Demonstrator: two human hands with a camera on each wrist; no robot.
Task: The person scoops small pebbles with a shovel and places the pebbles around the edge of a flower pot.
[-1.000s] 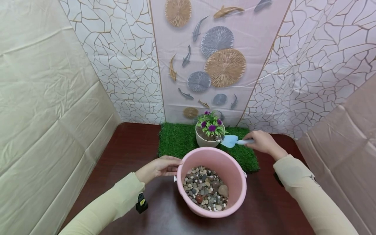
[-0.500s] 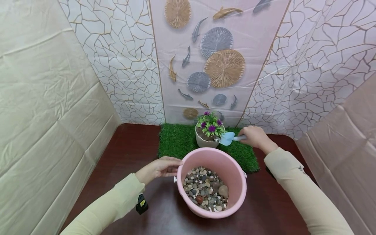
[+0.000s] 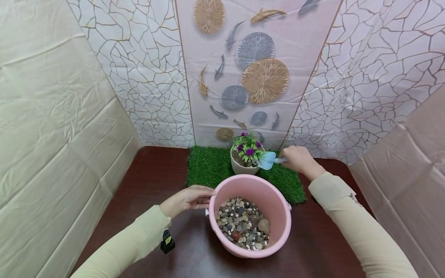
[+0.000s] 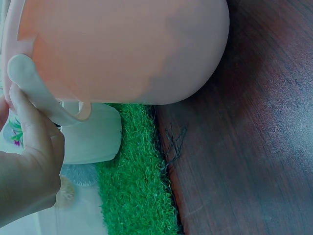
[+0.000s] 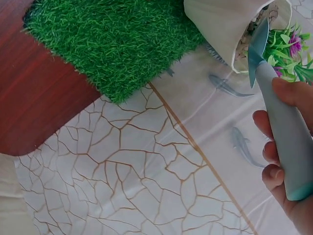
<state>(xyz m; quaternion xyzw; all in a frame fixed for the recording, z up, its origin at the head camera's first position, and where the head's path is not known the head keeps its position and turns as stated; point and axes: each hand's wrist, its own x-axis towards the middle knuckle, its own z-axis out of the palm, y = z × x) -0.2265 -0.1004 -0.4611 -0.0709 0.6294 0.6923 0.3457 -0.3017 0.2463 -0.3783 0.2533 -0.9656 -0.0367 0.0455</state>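
Note:
My right hand (image 3: 298,159) grips the handle of a light-blue garden trowel (image 3: 267,160), fingers wrapped round it in the right wrist view. The trowel blade (image 5: 257,51) tilts over the rim of a white flower pot (image 3: 240,168) holding soil and a plant with purple flowers (image 3: 249,151). Nearer to me stands a pink bucket (image 3: 284,231) with pebbles (image 3: 243,224) in its bottom. My left hand (image 3: 194,196) pinches the bucket's left rim between thumb and fingers, beside the white handle (image 4: 44,93).
Under the pot lies a green artificial grass mat (image 3: 208,166) on the dark red-brown table (image 3: 156,173). Patterned cloth (image 3: 156,77) hangs behind, and plain cream cloth walls (image 3: 69,127) rise at both sides.
My right hand has moved left with the trowel, and the blade has come further over the pot's rim and tipped more. The left hand and bucket stay in place.

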